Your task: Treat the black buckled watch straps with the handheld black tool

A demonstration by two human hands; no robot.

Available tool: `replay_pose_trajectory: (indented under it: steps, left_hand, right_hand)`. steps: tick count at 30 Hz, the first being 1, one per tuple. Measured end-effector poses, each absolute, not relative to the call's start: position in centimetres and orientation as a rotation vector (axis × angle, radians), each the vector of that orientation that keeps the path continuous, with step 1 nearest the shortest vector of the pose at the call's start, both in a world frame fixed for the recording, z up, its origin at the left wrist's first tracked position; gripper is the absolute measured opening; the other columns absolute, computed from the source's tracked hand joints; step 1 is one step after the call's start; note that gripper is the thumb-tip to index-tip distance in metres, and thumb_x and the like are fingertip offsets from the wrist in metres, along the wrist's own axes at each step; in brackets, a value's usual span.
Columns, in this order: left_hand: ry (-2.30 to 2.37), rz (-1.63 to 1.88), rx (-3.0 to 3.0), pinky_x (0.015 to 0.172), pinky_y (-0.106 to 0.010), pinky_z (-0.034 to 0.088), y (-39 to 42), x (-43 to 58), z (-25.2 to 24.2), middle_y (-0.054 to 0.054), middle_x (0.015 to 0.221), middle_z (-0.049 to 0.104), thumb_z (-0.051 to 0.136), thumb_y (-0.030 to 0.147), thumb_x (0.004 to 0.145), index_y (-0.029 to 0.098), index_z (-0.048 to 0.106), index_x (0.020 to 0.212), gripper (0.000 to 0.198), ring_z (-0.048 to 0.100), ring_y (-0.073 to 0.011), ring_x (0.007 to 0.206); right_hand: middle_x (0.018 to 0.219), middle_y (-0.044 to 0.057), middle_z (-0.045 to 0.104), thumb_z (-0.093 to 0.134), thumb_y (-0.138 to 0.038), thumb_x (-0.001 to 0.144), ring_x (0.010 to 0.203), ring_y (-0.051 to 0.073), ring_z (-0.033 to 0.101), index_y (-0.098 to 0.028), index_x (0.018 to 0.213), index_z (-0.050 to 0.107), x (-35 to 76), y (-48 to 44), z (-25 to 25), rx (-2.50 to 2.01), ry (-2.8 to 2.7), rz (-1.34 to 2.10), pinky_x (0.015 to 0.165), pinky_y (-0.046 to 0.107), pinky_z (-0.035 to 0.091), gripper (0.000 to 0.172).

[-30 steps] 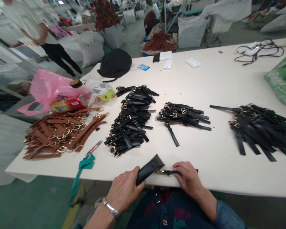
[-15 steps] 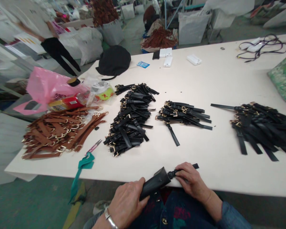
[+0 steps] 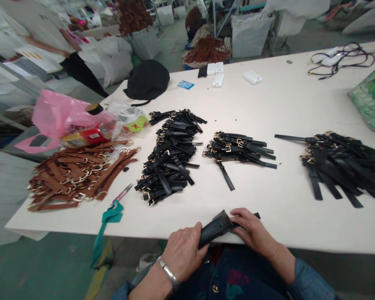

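My left hand (image 3: pixel 185 250) is wrapped round a long black object (image 3: pixel 215 230) with a broad, flared far end; its exact kind I cannot make out. My right hand (image 3: pixel 255 234) is closed, fingers pinched on a black strap (image 3: pixel 257 215), whose end sticks out beyond the knuckles. The strap's other end meets the flared end of the black object, and the fingers hide how they join. Both hands are over the near table edge. Beyond them lies a small pile of black buckled straps (image 3: pixel 240 150).
A tall heap of black straps (image 3: pixel 171 158) and brown straps (image 3: pixel 75 175) lie left, with scissors (image 3: pixel 122 193) tied to green cloth (image 3: pixel 112 212). Another black strap pile (image 3: pixel 340 162) is right. A black cap (image 3: pixel 147 79) sits behind; a person (image 3: pixel 46 37) stands back left.
My left hand and the black object have moved right and up, closing the gap to my right hand. The buckle part of the strap is now covered from view.
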State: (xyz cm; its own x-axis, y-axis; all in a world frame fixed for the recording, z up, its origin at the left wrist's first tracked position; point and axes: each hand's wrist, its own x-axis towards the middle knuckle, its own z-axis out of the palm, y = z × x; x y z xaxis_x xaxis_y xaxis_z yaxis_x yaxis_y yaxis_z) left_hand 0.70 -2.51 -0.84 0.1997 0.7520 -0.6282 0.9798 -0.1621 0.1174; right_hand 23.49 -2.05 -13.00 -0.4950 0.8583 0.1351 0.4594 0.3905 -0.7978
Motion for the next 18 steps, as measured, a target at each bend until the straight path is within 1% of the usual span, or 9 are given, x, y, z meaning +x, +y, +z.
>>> replay_pose_trajectory:
  steps: [3,8,10,14,18]
  left_hand:
    - [1.614,-0.65,1.949,0.069,-0.032,0.042,-2.9,-0.1,-0.3,-0.006,0.086,0.065,0.04,0.04,0.078,0.022,0.048,0.099,0.029,0.06,-0.0233,0.083]
    - [1.575,-0.698,1.926,0.073,-0.034,0.042,-3.5,-1.0,0.5,-0.007,0.09,0.065,0.039,0.037,0.078,0.021,0.047,0.105,0.032,0.06,-0.0237,0.086]
    - [1.581,-0.707,1.932,0.073,-0.034,0.042,-3.4,-0.7,0.5,-0.007,0.089,0.065,0.04,0.037,0.078,0.021,0.047,0.103,0.031,0.06,-0.0234,0.086]
    - [1.582,-0.65,2.01,0.068,-0.033,0.043,-2.7,0.7,0.0,-0.006,0.084,0.065,0.039,0.038,0.078,0.022,0.049,0.094,0.025,0.061,-0.0235,0.08]
    - [1.586,-0.595,2.023,0.065,-0.032,0.042,-1.8,1.8,-0.7,-0.005,0.081,0.065,0.038,0.04,0.078,0.022,0.05,0.091,0.025,0.061,-0.023,0.078]
  right_hand:
    - [0.107,0.01,0.054,0.055,-0.017,0.078,0.099,0.021,0.052,-0.021,0.1,0.057,23.6,-2.0,-13.1,-1.115,-2.143,0.974,0.084,0.037,0.046,0.022]
    - [0.101,0.009,0.056,0.055,-0.015,0.077,0.095,0.02,0.053,-0.02,0.096,0.056,23.5,-2.0,-12.9,-1.108,-2.093,1.003,0.082,0.036,0.046,0.019]
    - [0.099,0.009,0.056,0.055,-0.015,0.077,0.093,0.019,0.054,-0.019,0.093,0.056,23.4,-2.0,-12.8,-1.104,-2.083,1.015,0.081,0.036,0.046,0.017]
    - [0.097,0.008,0.056,0.055,-0.014,0.077,0.092,0.019,0.053,-0.018,0.089,0.055,23.3,-1.9,-12.6,-1.106,-2.074,1.043,0.08,0.035,0.046,0.013]
    - [0.095,0.008,0.056,0.055,-0.016,0.077,0.09,0.018,0.053,-0.018,0.086,0.055,23.3,-1.7,-12.4,-1.111,-2.042,1.067,0.079,0.034,0.047,0.009]
